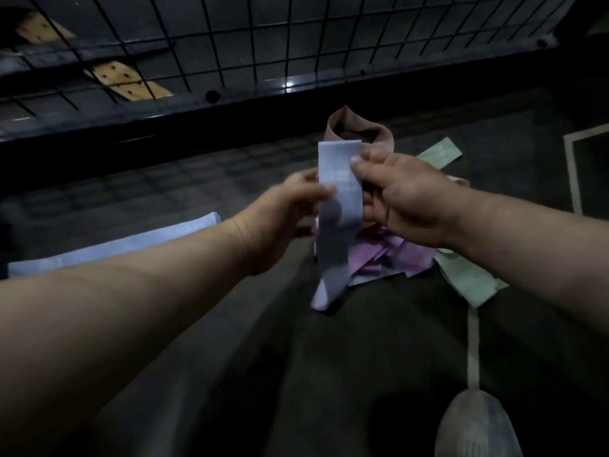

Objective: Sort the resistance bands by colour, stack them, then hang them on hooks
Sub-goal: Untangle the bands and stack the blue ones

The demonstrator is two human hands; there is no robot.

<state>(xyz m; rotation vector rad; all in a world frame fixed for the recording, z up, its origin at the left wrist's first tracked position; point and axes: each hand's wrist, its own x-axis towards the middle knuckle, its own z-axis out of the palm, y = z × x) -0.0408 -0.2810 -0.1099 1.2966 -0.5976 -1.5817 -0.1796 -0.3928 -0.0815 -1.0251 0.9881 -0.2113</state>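
Pinching blue band (339, 192) in left hand (283, 219) and right hand (405, 206); could drag adjoining pink band (356, 127) onto blue stack (115, 245).

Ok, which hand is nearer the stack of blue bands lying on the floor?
Left. The left hand is just right of the blue stack, its forearm crossing over it; the right hand is further right, beyond the held blue band.

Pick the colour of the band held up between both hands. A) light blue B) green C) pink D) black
A: the light blue band hangs pinched between the left hand and the right hand, while the pink bands and a green band lie on the floor beneath.
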